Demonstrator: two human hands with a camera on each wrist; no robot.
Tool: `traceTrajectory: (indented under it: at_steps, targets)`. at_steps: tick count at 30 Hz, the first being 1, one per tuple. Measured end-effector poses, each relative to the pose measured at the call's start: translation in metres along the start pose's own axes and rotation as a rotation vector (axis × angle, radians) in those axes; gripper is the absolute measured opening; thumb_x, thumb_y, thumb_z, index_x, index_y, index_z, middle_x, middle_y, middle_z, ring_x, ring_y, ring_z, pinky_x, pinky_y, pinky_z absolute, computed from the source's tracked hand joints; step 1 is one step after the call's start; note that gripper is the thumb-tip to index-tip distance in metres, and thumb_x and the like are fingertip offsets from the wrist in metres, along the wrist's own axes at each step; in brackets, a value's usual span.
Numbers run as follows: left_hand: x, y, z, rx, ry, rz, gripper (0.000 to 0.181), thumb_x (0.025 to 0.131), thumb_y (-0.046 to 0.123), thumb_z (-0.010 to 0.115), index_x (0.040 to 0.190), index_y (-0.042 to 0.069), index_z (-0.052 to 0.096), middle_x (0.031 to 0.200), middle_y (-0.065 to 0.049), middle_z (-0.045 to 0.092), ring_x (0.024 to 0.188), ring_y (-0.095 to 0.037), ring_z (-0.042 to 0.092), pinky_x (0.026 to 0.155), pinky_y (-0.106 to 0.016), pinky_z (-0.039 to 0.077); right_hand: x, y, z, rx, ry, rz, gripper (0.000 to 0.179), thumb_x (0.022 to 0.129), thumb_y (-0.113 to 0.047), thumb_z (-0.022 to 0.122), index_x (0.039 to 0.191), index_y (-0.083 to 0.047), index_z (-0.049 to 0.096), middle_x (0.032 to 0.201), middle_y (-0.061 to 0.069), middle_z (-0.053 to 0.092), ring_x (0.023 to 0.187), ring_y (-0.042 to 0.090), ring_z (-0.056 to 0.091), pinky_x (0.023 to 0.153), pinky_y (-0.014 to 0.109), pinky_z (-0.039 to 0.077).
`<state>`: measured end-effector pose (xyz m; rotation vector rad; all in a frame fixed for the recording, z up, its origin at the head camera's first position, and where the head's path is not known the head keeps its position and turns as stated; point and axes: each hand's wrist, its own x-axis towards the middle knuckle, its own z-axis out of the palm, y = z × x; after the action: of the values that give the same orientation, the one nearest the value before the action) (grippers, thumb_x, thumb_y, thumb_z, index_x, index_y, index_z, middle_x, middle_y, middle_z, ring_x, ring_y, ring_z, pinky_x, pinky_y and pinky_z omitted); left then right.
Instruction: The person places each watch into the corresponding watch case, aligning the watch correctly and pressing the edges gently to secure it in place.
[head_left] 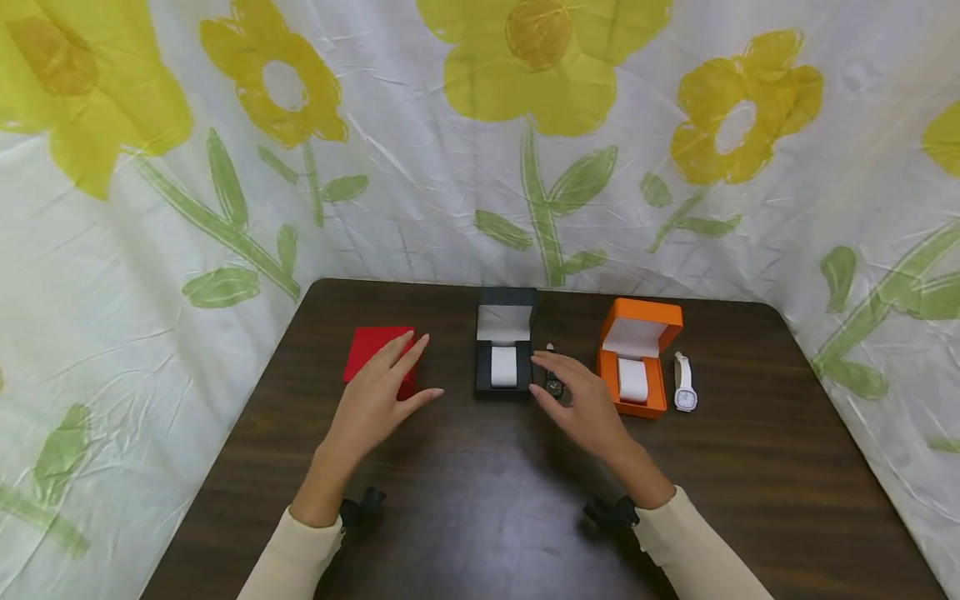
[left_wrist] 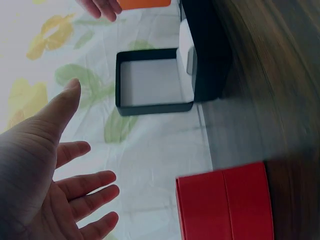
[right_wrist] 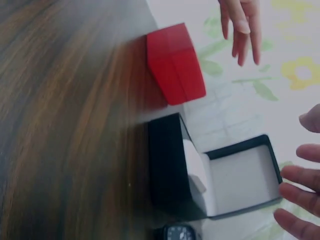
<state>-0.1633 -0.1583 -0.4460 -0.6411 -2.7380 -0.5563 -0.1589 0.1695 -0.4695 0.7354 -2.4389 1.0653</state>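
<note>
My left hand (head_left: 378, 392) hovers by a closed red box (head_left: 369, 343), its fingers spread and holding nothing. In the left wrist view the red box (left_wrist: 225, 205) lies below and to the right of those fingers. A black watch box (head_left: 483, 379) stands with its lid raised, a white cushion (head_left: 504, 367) inside. My right hand (head_left: 581, 400) is over the right side of the black box, fingers relaxed and nothing in them. Partly hidden behind that hand, a black watch (head_left: 554, 386) lies beside the box; the right wrist view shows its dial (right_wrist: 179, 233).
To the right, an orange watch box (head_left: 643, 410) stands open with a white cushion (head_left: 632, 380). Beside it lies a white watch (head_left: 684, 392). The dark wood table (head_left: 480, 508) meets a flower-printed curtain (head_left: 420, 200) at the back.
</note>
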Motion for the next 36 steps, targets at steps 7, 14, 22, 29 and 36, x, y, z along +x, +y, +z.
traceTrajectory:
  at_steps: [7, 14, 22, 29, 36]
  targets:
    - [0.006, 0.016, 0.009, -0.129, -0.078, -0.004, 0.083, 0.089, 0.047, 0.076, 0.158, 0.019, 0.038, 0.159, -0.013, 0.039, 0.143, -0.034, 0.041, 0.108, -0.054, 0.045, -0.004, 0.009, -0.006, -0.007, 0.011, 0.058, 0.043, 0.091, -0.012, 0.077, 0.131, -0.003, 0.066, 0.133, 0.014, 0.065, 0.123, 0.03, 0.062, 0.1, 0.05, 0.052]
    - [0.019, 0.021, 0.022, -0.144, -0.086, 0.031, 0.082, 0.089, 0.043, 0.078, 0.157, 0.02, 0.04, 0.155, -0.013, 0.045, 0.139, -0.032, 0.046, 0.106, -0.053, 0.047, -0.006, 0.016, -0.006, -0.035, 0.004, 0.134, 0.036, 0.091, -0.011, 0.077, 0.125, 0.001, 0.068, 0.12, 0.016, 0.071, 0.106, 0.032, 0.069, 0.089, 0.052, 0.057]
    - [0.034, 0.02, 0.044, -0.14, -0.109, 0.053, 0.077, 0.09, 0.039, 0.079, 0.155, 0.019, 0.043, 0.151, -0.014, 0.048, 0.134, -0.031, 0.051, 0.098, -0.05, 0.053, -0.008, 0.023, 0.002, -0.164, -0.038, 0.243, 0.031, 0.09, -0.011, 0.078, 0.116, 0.004, 0.071, 0.1, 0.016, 0.074, 0.083, 0.026, 0.069, 0.073, 0.044, 0.06]
    - [0.05, 0.022, 0.064, -0.143, -0.15, 0.059, 0.072, 0.091, 0.034, 0.078, 0.153, 0.016, 0.047, 0.149, -0.014, 0.05, 0.133, -0.03, 0.052, 0.1, -0.047, 0.053, -0.01, 0.025, 0.012, -0.301, -0.049, 0.297, 0.029, 0.087, -0.012, 0.081, 0.108, 0.006, 0.072, 0.082, 0.011, 0.069, 0.067, 0.019, 0.06, 0.062, 0.037, 0.057]
    - [0.063, 0.02, 0.079, -0.136, -0.186, 0.053, 0.071, 0.09, 0.034, 0.079, 0.151, 0.015, 0.049, 0.147, -0.013, 0.053, 0.133, -0.028, 0.053, 0.101, -0.047, 0.052, -0.008, 0.027, 0.017, -0.314, -0.047, 0.361, 0.03, 0.087, -0.014, 0.081, 0.11, 0.005, 0.072, 0.079, 0.009, 0.066, 0.066, 0.019, 0.057, 0.06, 0.035, 0.054]
